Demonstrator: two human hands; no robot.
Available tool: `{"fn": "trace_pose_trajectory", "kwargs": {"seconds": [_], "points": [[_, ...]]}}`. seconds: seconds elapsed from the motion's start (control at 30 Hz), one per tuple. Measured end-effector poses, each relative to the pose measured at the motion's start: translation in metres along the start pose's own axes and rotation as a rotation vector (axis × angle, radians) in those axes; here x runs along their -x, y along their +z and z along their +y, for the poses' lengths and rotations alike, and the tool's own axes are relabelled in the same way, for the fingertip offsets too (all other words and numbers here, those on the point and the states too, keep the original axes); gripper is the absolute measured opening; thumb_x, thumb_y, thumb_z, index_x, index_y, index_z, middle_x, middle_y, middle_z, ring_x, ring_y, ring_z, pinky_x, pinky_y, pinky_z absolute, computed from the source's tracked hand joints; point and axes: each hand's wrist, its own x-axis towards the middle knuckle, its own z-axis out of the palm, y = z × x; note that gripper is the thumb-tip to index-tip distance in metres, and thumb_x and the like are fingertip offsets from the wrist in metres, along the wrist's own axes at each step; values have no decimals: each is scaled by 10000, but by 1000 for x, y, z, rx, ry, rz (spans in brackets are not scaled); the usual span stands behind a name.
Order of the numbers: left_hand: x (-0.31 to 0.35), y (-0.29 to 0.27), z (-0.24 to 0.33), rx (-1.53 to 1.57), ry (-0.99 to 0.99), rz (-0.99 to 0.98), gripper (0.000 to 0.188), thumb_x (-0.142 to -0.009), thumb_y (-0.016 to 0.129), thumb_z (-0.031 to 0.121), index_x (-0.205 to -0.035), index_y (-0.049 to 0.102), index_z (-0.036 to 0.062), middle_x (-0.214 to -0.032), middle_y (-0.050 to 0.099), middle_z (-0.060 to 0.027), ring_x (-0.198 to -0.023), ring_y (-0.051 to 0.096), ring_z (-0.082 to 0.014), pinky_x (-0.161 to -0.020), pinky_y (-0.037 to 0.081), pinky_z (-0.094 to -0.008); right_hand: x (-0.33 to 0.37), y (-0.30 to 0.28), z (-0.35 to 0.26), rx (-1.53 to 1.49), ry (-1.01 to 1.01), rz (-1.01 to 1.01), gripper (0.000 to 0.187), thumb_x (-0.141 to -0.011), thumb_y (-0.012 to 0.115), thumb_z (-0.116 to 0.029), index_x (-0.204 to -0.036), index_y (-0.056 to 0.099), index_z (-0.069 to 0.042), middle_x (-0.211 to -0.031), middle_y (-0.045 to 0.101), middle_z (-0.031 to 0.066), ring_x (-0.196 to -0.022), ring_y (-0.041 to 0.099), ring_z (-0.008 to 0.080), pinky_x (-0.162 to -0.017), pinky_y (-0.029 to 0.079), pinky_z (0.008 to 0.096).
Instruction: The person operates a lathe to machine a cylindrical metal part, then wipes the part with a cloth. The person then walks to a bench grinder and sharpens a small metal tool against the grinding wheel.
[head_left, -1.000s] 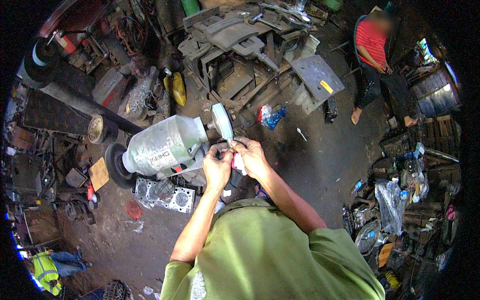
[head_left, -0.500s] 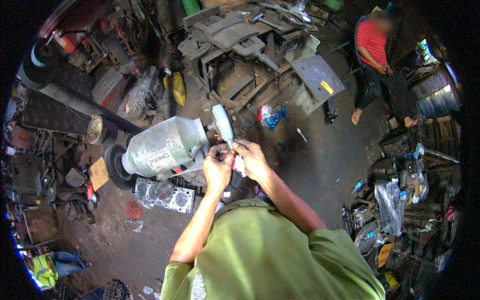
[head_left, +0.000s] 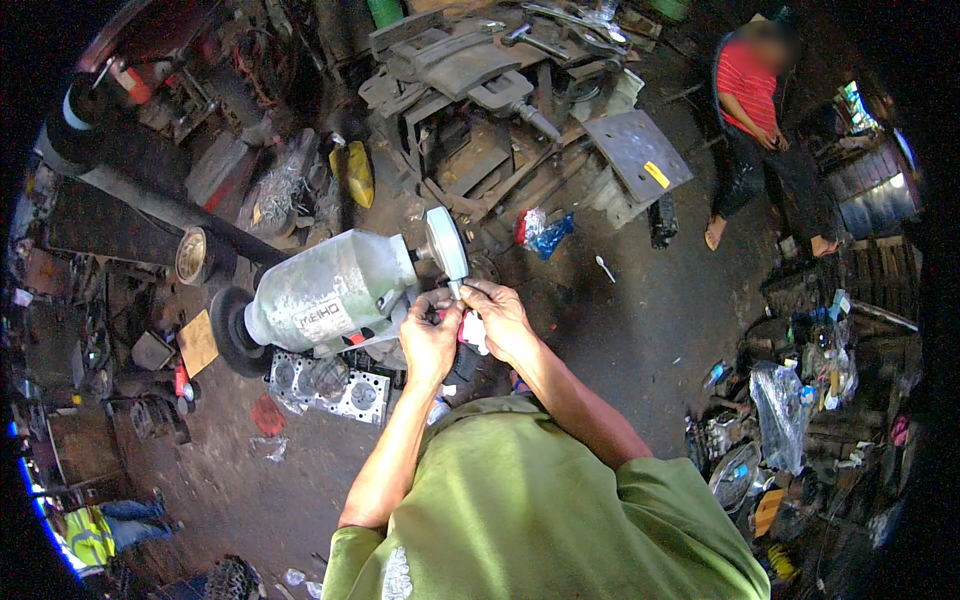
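Both hands stay at the grinding wheel [head_left: 446,247] of a grey bench grinder [head_left: 330,292], left hand [head_left: 430,340] and right hand [head_left: 500,318] pinching a small white piece [head_left: 473,330] against its lower edge. A white rectangular label [head_left: 322,319] marks the motor; a yellow tag [head_left: 656,175] sits on a metal plate [head_left: 635,150] beyond.
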Motion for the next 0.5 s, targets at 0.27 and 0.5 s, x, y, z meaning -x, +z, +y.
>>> {"fn": "trace_pose_trajectory", "kwargs": {"seconds": [0.27,0.5], "points": [[49,-51,-52,-144,-146,59,277,-863,705,204,-1065,684,16,-876,703,-123,-831,630,-139,-799,501,-307,29,-22,1,228,55,-155,210,-932,601,-48,-1126,620,32,-973,658,74,-800,627,148,-709,506,272],[40,-96,-109,207,-262,337,297,-928,653,277,-1006,680,-9,-905,659,-35,-812,556,-111,-759,462,-271,42,-15,4,184,163,-290,233,-912,581,26,-1143,581,-2,-979,660,103,-812,638,170,-707,506,290]]}}
